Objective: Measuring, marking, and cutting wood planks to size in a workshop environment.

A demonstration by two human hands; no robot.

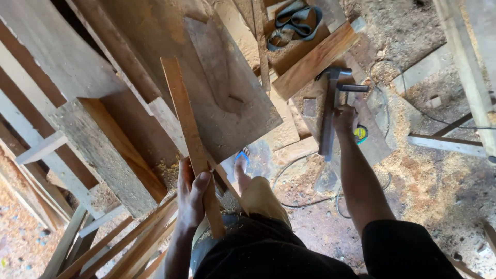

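Head view, left to right: stacked planks (111, 150) are lying at the left, with loose laths (129, 243) leaning below them. The left hand (192, 194) is gripping a narrow strip (188, 129) near its lower end — fingers wrapped, thumb pressed along its face. The strip is rising upward and slightly leftward, crossing over a wide board (227, 88). A foot in a blue sandal (242, 161) is showing just beside the board's lower edge. Farther right, the right hand (345, 118) is closing around the handle of a metal tool (330, 111) — hanging upright over sawdust. A yellow tape measure (361, 133) is lying just beside that hand. A cable (310, 199) is looping across the floor below.
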